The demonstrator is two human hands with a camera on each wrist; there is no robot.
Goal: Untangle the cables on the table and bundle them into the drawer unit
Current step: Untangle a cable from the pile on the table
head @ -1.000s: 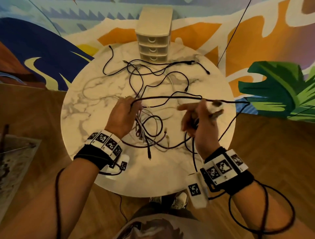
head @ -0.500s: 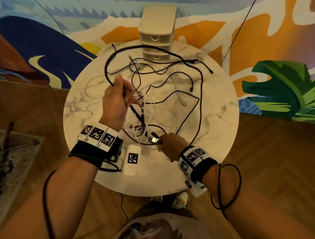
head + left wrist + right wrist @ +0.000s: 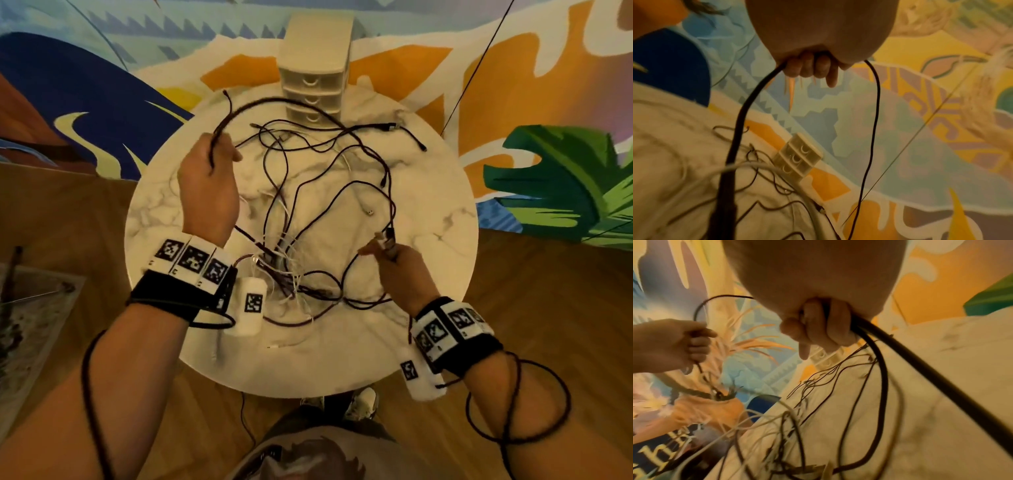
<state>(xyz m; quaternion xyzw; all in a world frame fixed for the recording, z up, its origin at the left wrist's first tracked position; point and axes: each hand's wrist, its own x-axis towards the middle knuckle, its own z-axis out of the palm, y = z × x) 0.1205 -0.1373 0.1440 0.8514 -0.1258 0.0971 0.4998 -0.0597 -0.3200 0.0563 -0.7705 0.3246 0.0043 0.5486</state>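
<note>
A tangle of black and white cables [image 3: 284, 270] lies on the round marble table [image 3: 438, 267]. My left hand [image 3: 219, 154] is raised over the table's left side and grips a thick black cable [image 3: 274, 101], which arcs past the drawer unit [image 3: 315, 78] and down to my right hand [image 3: 383, 250]. The right hand holds that cable's plug end above the table's right half. In the left wrist view my fingers [image 3: 812, 68] curl round the black cable [image 3: 744, 113]. In the right wrist view my fingers [image 3: 818, 327] wrap the cable [image 3: 920, 369].
The beige three-drawer unit [image 3: 797, 159] stands at the table's far edge, all drawers closed. Loose plug ends lie near it [image 3: 387, 126] and at mid-table [image 3: 369, 211]. A painted wall rises behind. Wood floor surrounds the table, with a grey mat [image 3: 30, 308] at left.
My left hand has lifted the black cable higher and farther back. My right hand has moved right and up from the tangle, with the plug end in it.
</note>
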